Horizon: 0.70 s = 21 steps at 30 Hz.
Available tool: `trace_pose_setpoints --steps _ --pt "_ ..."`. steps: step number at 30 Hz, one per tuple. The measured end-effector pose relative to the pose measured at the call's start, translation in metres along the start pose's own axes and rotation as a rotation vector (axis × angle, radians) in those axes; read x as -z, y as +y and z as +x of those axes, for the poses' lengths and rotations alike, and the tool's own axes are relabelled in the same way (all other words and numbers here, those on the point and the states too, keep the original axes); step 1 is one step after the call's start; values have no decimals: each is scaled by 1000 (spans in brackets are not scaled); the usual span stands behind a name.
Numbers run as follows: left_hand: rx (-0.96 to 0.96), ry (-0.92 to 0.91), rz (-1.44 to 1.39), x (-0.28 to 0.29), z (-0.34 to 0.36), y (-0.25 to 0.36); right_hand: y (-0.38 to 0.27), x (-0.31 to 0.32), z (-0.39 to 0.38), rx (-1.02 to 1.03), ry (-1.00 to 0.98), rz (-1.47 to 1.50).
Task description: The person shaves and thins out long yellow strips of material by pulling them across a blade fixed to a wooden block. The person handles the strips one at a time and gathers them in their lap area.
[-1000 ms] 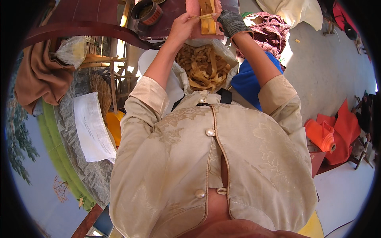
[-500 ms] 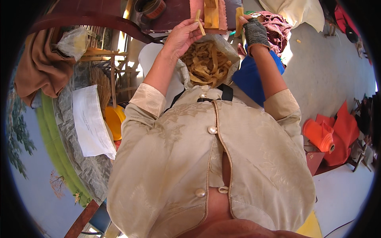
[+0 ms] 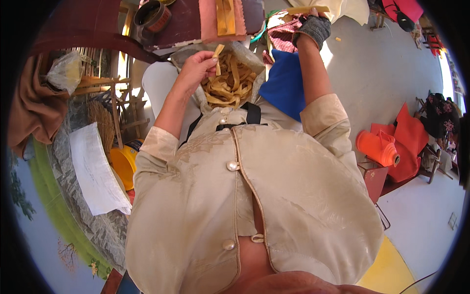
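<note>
My left hand (image 3: pixel 196 69) pinches a short folded yellowish strip (image 3: pixel 218 53) between thumb and fingers. Just beyond it, an open sack (image 3: pixel 248 55) in front of my lap holds many curled strips (image 3: pixel 227 85) of the same colour. Out to the far right, my right hand (image 3: pixel 313 30) wears a grey fingerless knit glove and is closed on a flat tan slat (image 3: pixel 307 9), held crosswise above a checked cloth (image 3: pixel 284 36). On the dark red table, a long yellowish bar (image 3: pixel 225 17) lies over a pink cloth (image 3: pixel 208 22).
A dark bowl (image 3: pixel 152 17) stands on the table's left side. Blue cloth (image 3: pixel 283 83) lies beside my right forearm. To the left are a wooden rack (image 3: pixel 115 108), a straw broom (image 3: pixel 102 122) and a yellow bucket (image 3: pixel 122 164). An orange roll (image 3: pixel 379 148) sits at the right.
My right hand has moved right, away from the bar, and its slat has turned from upright to crosswise. My left hand has drawn back from the table edge toward the sack with its strip.
</note>
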State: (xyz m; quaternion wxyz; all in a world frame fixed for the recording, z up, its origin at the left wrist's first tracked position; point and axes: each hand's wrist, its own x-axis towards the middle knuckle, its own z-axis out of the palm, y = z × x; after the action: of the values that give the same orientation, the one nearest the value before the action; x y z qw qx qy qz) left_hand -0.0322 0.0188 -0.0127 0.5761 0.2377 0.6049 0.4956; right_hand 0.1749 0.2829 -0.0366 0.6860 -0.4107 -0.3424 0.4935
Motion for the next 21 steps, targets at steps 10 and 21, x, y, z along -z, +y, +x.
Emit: trace_pose_setpoints --steps 10,21 --pt "-156 16 -387 88 -20 5 49 16 -69 -471 -632 -415" --pt "-218 -110 -523 107 -28 -15 139 11 -177 -114 -1150 -1673"
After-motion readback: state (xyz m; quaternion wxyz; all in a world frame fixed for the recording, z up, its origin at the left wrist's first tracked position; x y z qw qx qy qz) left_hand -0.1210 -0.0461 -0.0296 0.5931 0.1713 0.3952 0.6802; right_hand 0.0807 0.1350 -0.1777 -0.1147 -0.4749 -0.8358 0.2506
